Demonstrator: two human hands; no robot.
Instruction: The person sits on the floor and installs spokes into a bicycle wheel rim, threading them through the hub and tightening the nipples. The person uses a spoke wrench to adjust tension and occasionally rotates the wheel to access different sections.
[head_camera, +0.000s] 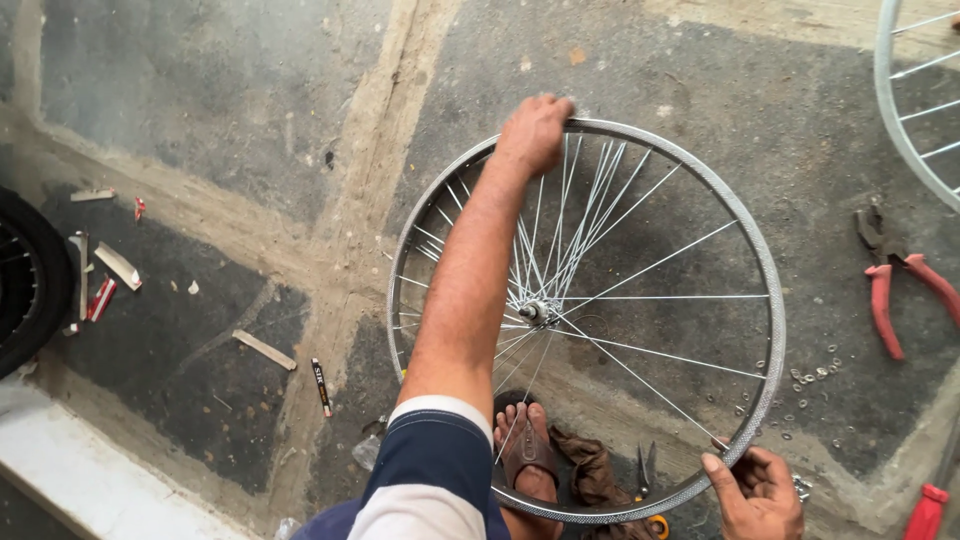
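Bike wheel rim (765, 300) lies flat-ish on concrete floor (200, 120), hub (535, 310) near centre, spokes partly laced and bunched toward far side.

L hand (533, 132) on far edge of rim, fingers curled over it, pressed together. R hand (755, 495) at near-right edge, thumb and fingers pinching the rim; fingertips partly hidden, can't tell exact grip. Sandalled foot (527, 450) sits inside the rim, near edge, brown rag (592, 470) just beside it.

Labels/packaging: small dark stick w/ light print (320, 386) on floor left of rim; red-and-white wrapper scraps (100, 298) plus pale strips further left, near black tyre (30, 280) at left edge.

Room: floor open left and far of rim. Right side crowded: red-handled pliers (890, 290), scatter of small nipples/washers (815, 375) just outside rim, red screwdriver handle (925, 510) bottom right, second rim (905, 110) top right corner. Scissors (645, 470) near the rag. Pale ledge (90, 470) bottom left.
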